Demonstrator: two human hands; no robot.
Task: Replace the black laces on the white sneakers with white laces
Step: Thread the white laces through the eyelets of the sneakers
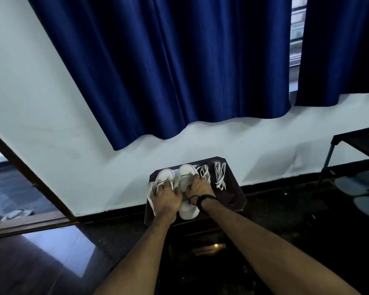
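Observation:
Two white sneakers stand side by side, toes away from me, on a small dark table [232, 196] against the wall. My left hand [167, 196] lies on the left sneaker [164, 174], fingers curled over its lace area. My right hand [198, 188], with a dark band at the wrist, grips the tongue area of the right sneaker [188, 170]. A thin black lace shows across the right sneaker's front. Two bundles of white laces [205, 173] [219, 175] lie on the table to the right of the shoes.
A white wall and a blue curtain [179, 71] rise behind the table. A dark metal rack [349, 150] stands at the right with pale slippers [354, 184] on the floor below it. A wooden door frame [30, 179] is at the left. The floor is dark and glossy.

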